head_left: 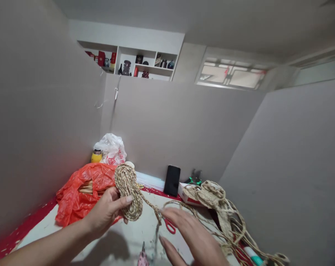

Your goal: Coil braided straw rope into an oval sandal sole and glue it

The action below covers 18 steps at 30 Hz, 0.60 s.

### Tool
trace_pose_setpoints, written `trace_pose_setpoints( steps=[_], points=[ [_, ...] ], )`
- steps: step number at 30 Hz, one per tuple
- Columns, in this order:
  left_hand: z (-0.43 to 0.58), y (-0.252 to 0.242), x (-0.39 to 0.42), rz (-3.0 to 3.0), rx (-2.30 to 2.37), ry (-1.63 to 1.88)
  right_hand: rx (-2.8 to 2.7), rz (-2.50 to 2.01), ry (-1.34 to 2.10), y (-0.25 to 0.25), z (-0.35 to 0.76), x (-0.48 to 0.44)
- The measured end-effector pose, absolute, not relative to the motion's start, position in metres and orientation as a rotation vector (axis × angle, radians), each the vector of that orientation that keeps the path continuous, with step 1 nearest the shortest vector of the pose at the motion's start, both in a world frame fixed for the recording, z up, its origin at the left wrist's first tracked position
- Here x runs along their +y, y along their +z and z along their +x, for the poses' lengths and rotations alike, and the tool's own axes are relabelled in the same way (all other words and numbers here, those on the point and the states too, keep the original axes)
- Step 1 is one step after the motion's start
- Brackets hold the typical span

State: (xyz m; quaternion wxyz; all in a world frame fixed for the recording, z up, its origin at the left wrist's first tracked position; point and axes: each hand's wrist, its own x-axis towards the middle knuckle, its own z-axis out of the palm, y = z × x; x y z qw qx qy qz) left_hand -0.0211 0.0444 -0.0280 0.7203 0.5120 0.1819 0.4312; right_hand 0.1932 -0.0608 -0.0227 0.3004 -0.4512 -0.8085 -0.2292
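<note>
My left hand [109, 207] grips a sole-shaped piece of coiled straw braid [128, 192], thumb on its front face, holding it upright above the table. From its right side a loose tail of straw braid [149, 202] runs toward my right hand [188, 234]. That hand is open, thumb and fingers apart, with its fingertips close to the tail's end; whether they touch it I cannot tell. Scissors with red handles [171, 227] lie behind the right fingers. At the bottom edge a pointed tool with a pink patterned body [143, 256] shows only in part.
A red plastic bag [81, 184] with straw strips in it sits at the left, near a white bag [112, 147] and a yellow jar [96, 156]. A black phone [172, 180] leans at the back beside green-handled pliers [194, 178]. Braided cord [212, 194] heaps over the right side.
</note>
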Motion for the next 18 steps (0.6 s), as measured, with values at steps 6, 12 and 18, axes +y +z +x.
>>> trace_pose_setpoints(
  steps=[6, 12, 18],
  points=[
    [-0.024, -0.023, 0.034, 1.207, 0.368, 0.964, -1.89, -1.12, -0.293, -0.023, 0.163, -0.032],
    [-0.023, -0.024, 0.033, 1.203, 0.355, 0.97, -1.847, -1.021, -0.213, -0.022, 0.163, -0.043],
    [-0.021, -0.022, 0.03, 1.192, 0.364, 0.962, -1.803, -1.066, -0.185, -0.016, 0.16, -0.053]
  ],
)
